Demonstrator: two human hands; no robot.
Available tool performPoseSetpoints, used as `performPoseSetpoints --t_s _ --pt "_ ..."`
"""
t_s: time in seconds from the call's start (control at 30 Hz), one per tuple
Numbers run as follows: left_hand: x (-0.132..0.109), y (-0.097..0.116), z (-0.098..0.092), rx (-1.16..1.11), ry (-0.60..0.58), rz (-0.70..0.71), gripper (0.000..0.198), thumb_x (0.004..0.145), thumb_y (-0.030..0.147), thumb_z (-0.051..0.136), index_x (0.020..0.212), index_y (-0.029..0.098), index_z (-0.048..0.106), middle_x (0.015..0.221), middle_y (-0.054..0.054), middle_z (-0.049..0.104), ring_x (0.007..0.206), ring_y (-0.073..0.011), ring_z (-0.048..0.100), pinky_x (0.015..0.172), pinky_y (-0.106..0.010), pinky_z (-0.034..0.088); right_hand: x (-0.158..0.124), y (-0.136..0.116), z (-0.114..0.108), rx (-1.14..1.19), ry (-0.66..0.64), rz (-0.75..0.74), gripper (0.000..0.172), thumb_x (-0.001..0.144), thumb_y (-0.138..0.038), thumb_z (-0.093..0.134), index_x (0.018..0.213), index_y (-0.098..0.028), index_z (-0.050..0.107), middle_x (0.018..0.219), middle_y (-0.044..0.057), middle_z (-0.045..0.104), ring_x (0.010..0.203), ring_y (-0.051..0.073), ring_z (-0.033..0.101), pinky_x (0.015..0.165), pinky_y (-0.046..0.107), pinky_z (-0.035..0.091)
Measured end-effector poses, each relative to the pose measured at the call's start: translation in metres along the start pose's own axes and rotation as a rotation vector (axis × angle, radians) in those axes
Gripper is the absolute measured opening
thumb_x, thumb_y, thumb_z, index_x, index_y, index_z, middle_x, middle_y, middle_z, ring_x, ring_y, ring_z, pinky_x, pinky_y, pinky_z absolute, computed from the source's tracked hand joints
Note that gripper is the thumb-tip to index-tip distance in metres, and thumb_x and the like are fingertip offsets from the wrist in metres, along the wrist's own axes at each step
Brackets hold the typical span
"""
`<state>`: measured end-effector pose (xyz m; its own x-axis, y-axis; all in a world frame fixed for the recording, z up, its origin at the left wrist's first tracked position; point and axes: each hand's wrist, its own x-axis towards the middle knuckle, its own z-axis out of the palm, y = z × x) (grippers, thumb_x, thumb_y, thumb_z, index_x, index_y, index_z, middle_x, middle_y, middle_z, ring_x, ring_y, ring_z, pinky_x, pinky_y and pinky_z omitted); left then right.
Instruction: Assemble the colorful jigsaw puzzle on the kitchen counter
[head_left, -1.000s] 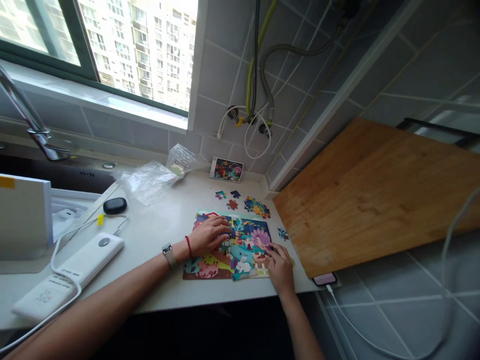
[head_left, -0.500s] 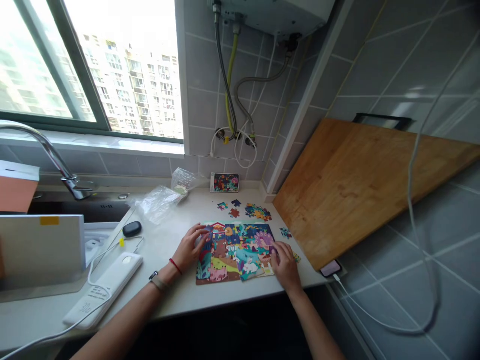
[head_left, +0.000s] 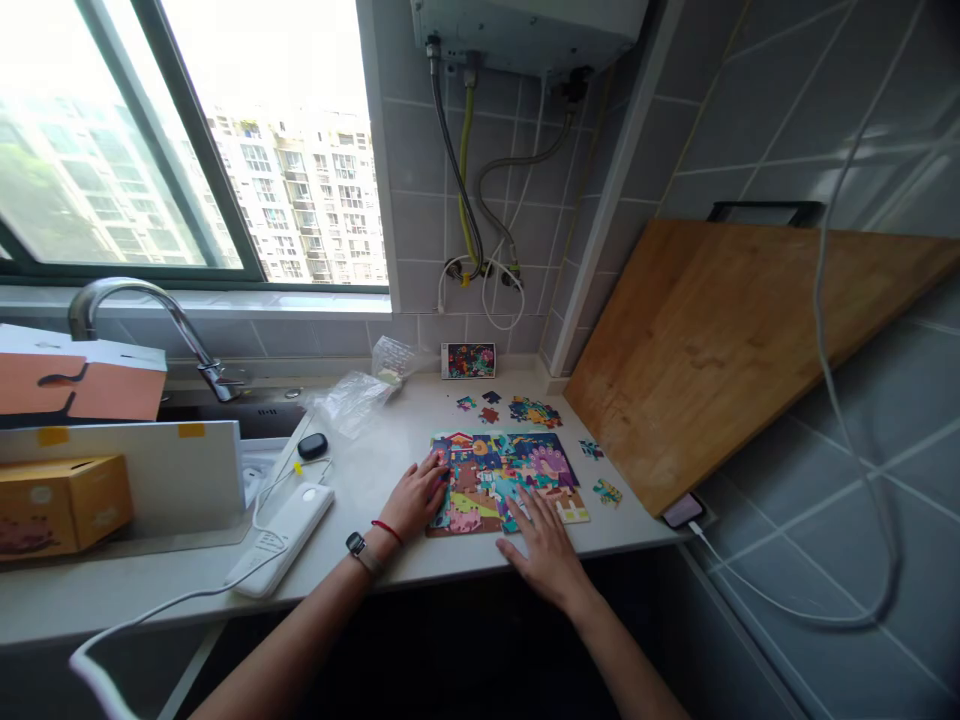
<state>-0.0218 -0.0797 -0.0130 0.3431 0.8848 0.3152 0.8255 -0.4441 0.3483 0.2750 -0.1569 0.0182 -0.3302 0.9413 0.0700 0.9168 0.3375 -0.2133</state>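
A colourful jigsaw puzzle (head_left: 480, 508) lies on the white counter, mostly joined, with animals and a night sky on it. My left hand (head_left: 415, 500) rests on its left edge, fingers stretched forward and slightly bent, gripping nothing. Spread flat over the lower middle of the puzzle is my right hand (head_left: 546, 548), which hides the pieces beneath it. A heap of joined pieces (head_left: 535, 411) sits beyond the puzzle's top edge, near a red-brown piece (head_left: 488, 415) and a dark blue piece (head_left: 491, 397). To the right lie a small cluster (head_left: 591, 449) and a yellow-green cluster (head_left: 607, 491).
A picture card (head_left: 468, 361) leans at the back wall beside crumpled clear plastic (head_left: 356, 402). On the left are a white power bank (head_left: 283, 540) with its cable and a black oval object (head_left: 313, 446). A large wooden board (head_left: 750, 340) leans at the right, above a phone (head_left: 683, 511).
My right hand has shifted from the puzzle's right edge to its lower middle, flattening and covering the rabbit. My left hand stays at the left edge. The view has turned left.
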Motion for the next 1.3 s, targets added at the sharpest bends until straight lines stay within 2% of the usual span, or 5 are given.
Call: performPoseSetpoints --t_s 0.23,0.53,0.93,1.07,1.3 --pt "0.001 0.005 -0.003 -0.002 0.027 0.006 0.038 0.107 0.032 0.042 0.134 0.02 0.066 0.157 -0.015 0.055 0.145 -0.0327 0.054 0.118 -0.056 0.046 -0.007 -0.013 0.02 -0.044 0.056 0.04 0.077 0.102 -0.069 0.044 0.165 -0.024 0.037 0.174 0.007 0.027 0.162 0.035 0.023 0.129 0.054 0.027" --pt "0.001 0.009 -0.009 -0.036 0.035 0.004 0.039 0.104 0.035 0.046 0.133 0.019 0.067 0.155 -0.016 0.057 0.144 -0.0339 0.054 0.118 -0.056 0.045 0.015 -0.017 0.014 -0.098 0.028 0.055 0.075 0.106 -0.066 0.036 0.163 -0.019 0.042 0.172 0.011 0.032 0.16 0.036 0.028 0.127 0.053 0.031" --pt "0.0 0.01 -0.013 -0.077 0.053 0.013 0.037 0.106 0.034 0.043 0.128 0.021 0.07 0.15 -0.013 0.06 0.139 -0.0295 0.058 0.117 -0.049 0.048 0.012 -0.008 0.032 -0.067 0.311 -0.006 0.068 0.106 -0.058 0.04 0.156 -0.013 0.052 0.166 0.018 0.044 0.159 0.037 0.028 0.124 0.057 0.035" --pt "-0.002 0.009 -0.015 -0.098 0.06 0.028 0.039 0.109 0.039 0.041 0.126 0.022 0.072 0.151 -0.013 0.058 0.138 -0.0286 0.058 0.116 -0.046 0.048 0.006 -0.003 0.027 -0.062 0.319 -0.063 0.058 0.104 -0.054 0.048 0.148 -0.019 0.061 0.16 0.014 0.053 0.154 0.037 0.037 0.123 0.057 0.035" --pt "-0.004 0.01 -0.013 -0.045 -0.017 0.05 0.046 0.107 0.052 0.048 0.142 0.029 0.067 0.163 -0.011 0.047 0.151 -0.0375 0.042 0.122 -0.059 0.039 -0.001 0.003 0.02 -0.07 0.253 -0.051 0.058 0.103 -0.052 0.051 0.151 -0.02 0.059 0.161 0.013 0.052 0.154 0.038 0.037 0.123 0.058 0.035"
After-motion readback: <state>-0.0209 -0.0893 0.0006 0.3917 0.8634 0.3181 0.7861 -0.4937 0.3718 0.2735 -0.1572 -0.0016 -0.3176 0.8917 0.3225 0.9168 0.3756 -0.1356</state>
